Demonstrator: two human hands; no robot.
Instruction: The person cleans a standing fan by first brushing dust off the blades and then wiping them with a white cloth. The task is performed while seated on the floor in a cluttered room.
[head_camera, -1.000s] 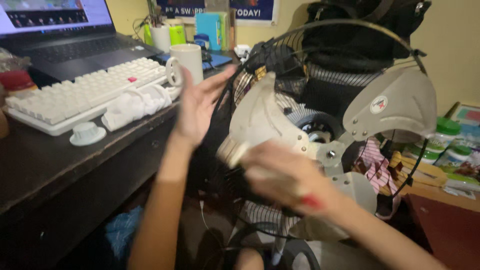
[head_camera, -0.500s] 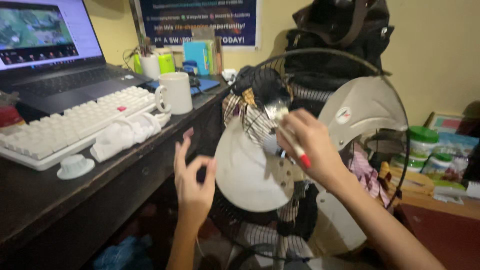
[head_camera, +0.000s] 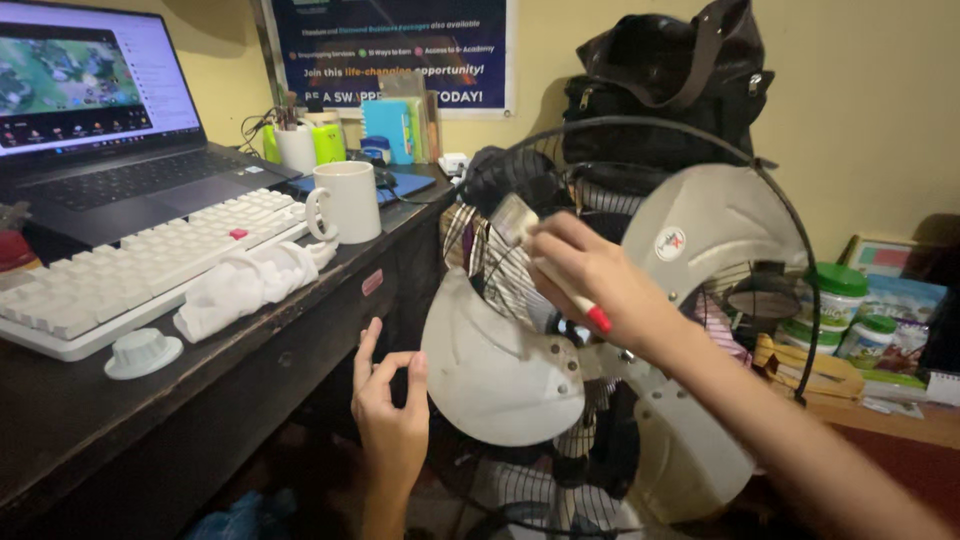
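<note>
From the head camera, looking down, we see our right hand (head_camera: 590, 280) closed around a small flat paintbrush with a pale handle and a red tip (head_camera: 548, 262), its bristles raised against the wire back guard of a standing electric fan with three wide grey plastic blades (head_camera: 500, 365). The fan stands just beside the dark wooden desk (head_camera: 120, 420), its front guard off and the blades bare. Our left hand (head_camera: 390, 400) hangs low between desk edge and the near blade, thumb and forefinger pinched together on nothing we can make out, the other fingers loosely curled.

We judge the cleaning to be partway: the blades are exposed and the brush is on the upper grille, yet the near blade looks dull and smudged, and the lower guard and hub appear untouched.

On the desk lie a white mechanical keyboard (head_camera: 140, 270), a crumpled white cloth (head_camera: 245, 280), a white ceramic mug (head_camera: 345, 200), an open laptop (head_camera: 110, 140), and a small white round cap (head_camera: 143, 352), possibly the fan's blade nut.

The fan's base and stand are cut off at the bottom. The motor hub is hidden behind our right wrist, and the brush's bristles blur against the wires, so we cannot tell how much dust they carry.
</note>
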